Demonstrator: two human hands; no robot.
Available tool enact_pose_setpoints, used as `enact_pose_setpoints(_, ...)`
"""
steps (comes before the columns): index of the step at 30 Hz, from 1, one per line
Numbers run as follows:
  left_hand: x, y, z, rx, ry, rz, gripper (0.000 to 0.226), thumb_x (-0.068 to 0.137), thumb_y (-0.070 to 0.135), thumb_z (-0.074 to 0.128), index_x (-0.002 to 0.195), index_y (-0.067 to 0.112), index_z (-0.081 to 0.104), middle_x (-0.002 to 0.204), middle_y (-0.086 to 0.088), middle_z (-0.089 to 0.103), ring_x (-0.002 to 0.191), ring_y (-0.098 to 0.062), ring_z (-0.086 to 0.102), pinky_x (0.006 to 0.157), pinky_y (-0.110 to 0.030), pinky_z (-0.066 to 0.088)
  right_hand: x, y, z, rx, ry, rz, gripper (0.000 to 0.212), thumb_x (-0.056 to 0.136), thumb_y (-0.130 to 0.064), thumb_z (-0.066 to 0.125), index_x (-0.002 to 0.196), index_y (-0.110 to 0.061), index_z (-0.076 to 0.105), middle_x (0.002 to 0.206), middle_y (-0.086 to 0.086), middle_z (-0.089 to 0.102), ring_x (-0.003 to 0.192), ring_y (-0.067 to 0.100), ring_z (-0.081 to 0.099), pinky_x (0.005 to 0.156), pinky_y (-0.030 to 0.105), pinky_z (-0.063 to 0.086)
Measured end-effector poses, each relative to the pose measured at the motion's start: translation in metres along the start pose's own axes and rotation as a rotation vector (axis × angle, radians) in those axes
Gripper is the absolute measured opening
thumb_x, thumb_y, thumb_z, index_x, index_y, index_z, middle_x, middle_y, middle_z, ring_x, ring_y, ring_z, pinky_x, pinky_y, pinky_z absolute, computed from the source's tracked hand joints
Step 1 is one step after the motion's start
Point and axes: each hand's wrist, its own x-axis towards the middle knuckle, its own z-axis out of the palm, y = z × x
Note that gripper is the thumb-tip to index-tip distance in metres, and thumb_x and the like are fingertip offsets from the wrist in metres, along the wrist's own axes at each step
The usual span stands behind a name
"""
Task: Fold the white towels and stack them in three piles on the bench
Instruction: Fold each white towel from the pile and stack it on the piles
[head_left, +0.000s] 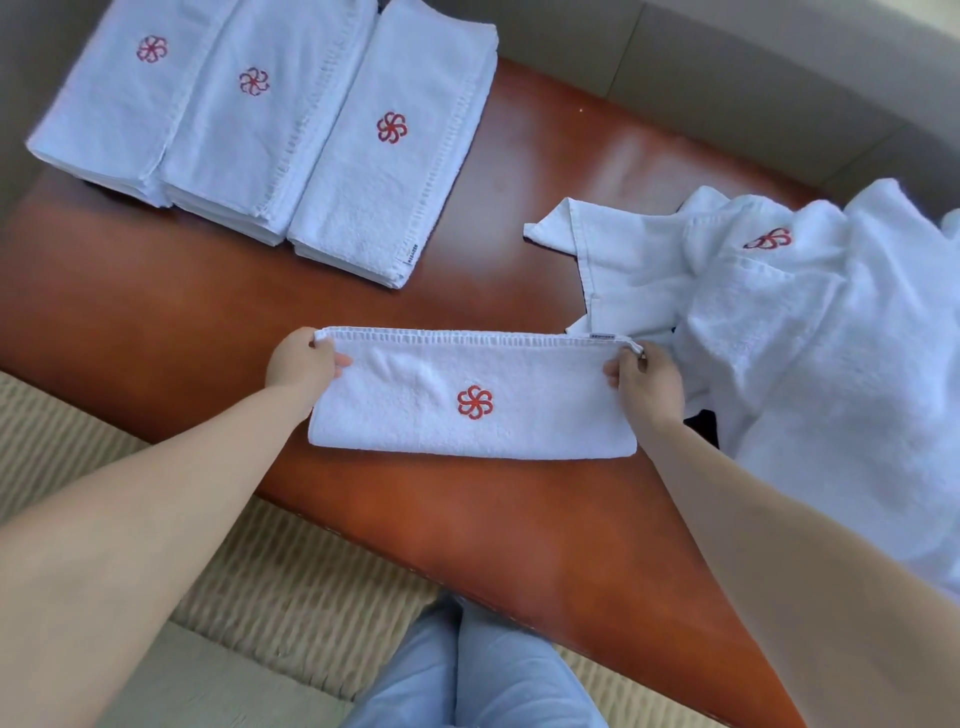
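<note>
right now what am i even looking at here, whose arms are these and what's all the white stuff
There is no machine here: these are a person's two bare arms, filmed by a camera worn on the head and looking down. The left hand and right hand each pinch a far corner of a half-folded towel lying on a reddish wooden bench. At the far left sit three piles of folded towels, side by side, each showing a red flower mark. On the right lies a heap of unfolded towels. The blue at the bottom is the person's trousers.
</note>
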Motion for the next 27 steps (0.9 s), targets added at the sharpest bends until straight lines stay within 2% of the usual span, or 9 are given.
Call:
enact_pose_setpoints(4,-0.001,-0.003,0.002,0.029,0.024,-0.005,0.022,0.106,0.029,0.038,0.115,0.022,0.056,0.081,0.013,0.075,0.079,-0.009,0.07,0.077,-0.041,0.058,0.0,-0.003,0.002,-0.034,0.006,-0.033,0.024,0.097,-0.028,0.039,0.094,-0.024,0.062,0.084,-0.008,0.073,0.082,0.017,0.068,0.063,0.03,0.048)
enact_pose_setpoints(7,-0.006,-0.006,0.005,0.106,0.022,-0.021,0.023,0.103,0.024,0.043,0.123,0.018,0.053,0.094,0.003,0.073,0.082,-0.019,0.068,0.072,-0.044,0.057,0.0,-0.001,0.005,-0.036,-0.024,0.025,0.041,0.097,-0.023,0.043,0.137,-0.029,0.053,0.095,-0.005,0.07,0.091,0.025,0.066,0.076,0.037,0.053)
enact_pose_setpoints(9,-0.018,-0.006,0.008,0.158,0.042,0.008,0.046,0.099,0.022,0.049,0.144,0.024,0.038,0.096,-0.003,0.066,0.079,-0.024,0.063,0.062,-0.038,0.047,-0.01,0.0,0.01,-0.003,0.012,0.029,0.06,0.096,-0.023,0.047,0.153,-0.037,0.033,0.096,-0.007,0.065,0.089,0.023,0.065,0.076,0.038,0.053)
enact_pose_setpoints(11,-0.035,-0.006,0.017,0.239,0.086,0.164,0.064,0.099,0.024,0.054,0.153,0.033,0.021,0.113,-0.009,0.062,0.093,-0.031,0.061,0.071,-0.041,0.047,-0.026,0.0,0.019,-0.006,0.045,-0.084,0.068,0.095,-0.021,0.051,0.153,-0.044,0.024,0.112,-0.009,0.06,0.097,0.018,0.063,0.078,0.036,0.051)
enact_pose_setpoints(14,-0.057,-0.001,0.044,0.497,0.095,0.545,0.066,0.097,0.033,0.06,0.155,0.032,0.029,0.143,-0.013,0.042,0.129,-0.036,0.043,0.099,-0.05,0.046,-0.048,0.004,0.048,-0.263,-0.021,-0.437,0.07,0.092,-0.019,0.061,0.155,-0.031,0.034,0.141,0.0,0.05,0.125,0.022,0.051,0.099,0.04,0.046)
enact_pose_setpoints(16,-0.062,0.002,0.07,0.653,0.004,0.745,0.066,0.098,0.043,0.057,0.158,0.032,0.03,0.161,-0.009,0.027,0.148,-0.034,0.024,0.118,-0.052,0.03,-0.056,0.005,0.079,-0.444,-0.09,-0.623,0.066,0.093,-0.026,0.064,0.155,-0.023,0.041,0.154,0.008,0.044,0.14,0.031,0.041,0.114,0.047,0.037)
enact_pose_setpoints(18,-0.058,-0.005,0.097,0.777,-0.028,0.876,0.067,0.099,0.054,0.049,0.159,0.035,0.028,0.169,-0.005,0.015,0.156,-0.03,0.011,0.125,-0.053,0.015,-0.06,0.012,0.108,-0.586,-0.101,-0.728,0.062,0.098,-0.039,0.059,0.156,-0.025,0.042,0.162,0.008,0.036,0.15,0.033,0.031,0.122,0.05,0.026)
enact_pose_setpoints(24,-0.043,-0.072,0.111,0.868,0.125,0.972,0.067,0.102,0.068,0.02,0.162,0.04,0.013,0.172,0.003,0.001,0.158,-0.025,0.0,0.124,-0.06,0.008,-0.053,0.06,0.121,-0.701,0.05,-0.873,0.061,0.102,-0.052,0.041,0.159,-0.031,0.035,0.168,0.003,0.027,0.156,0.027,0.021,0.126,0.047,0.015)
enact_pose_setpoints(27,-0.042,-0.084,0.095,0.874,0.149,0.881,0.07,0.099,0.074,0.015,0.162,0.043,0.006,0.172,0.005,-0.005,0.158,-0.027,-0.006,0.123,-0.062,0.002,-0.047,0.072,0.103,-0.75,0.075,-0.786,0.064,0.101,-0.054,0.038,0.161,-0.033,0.03,0.169,0.003,0.024,0.157,0.027,0.019,0.127,0.047,0.011)
